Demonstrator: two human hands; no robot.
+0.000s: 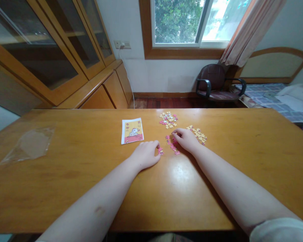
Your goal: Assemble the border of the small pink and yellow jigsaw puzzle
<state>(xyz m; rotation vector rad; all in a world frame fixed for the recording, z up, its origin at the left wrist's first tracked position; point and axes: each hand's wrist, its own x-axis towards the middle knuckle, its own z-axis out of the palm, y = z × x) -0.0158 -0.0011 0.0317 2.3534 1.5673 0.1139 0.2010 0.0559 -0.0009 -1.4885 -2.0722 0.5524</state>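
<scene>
My left hand [146, 154] rests on the wooden table [65, 174] with its fingers curled, pinching a small pink jigsaw piece [161, 151] at its fingertips. My right hand [185, 138] lies just to the right, fingers bent over a small cluster of pink jigsaw pieces [172, 144] and touching them. A pile of yellow pieces [199, 134] sits right of that hand. A mixed pile of pink and yellow pieces [168, 120] lies farther back. A picture card [132, 130] showing a white animal on yellow and red lies left of the hands.
A clear plastic bag [30, 144] lies flat at the table's left. Wooden cabinets with glass doors [53, 50] stand at the left. Beyond the table are a dark armchair [215, 84], a window with a curtain [249, 30] and a bed [280, 97].
</scene>
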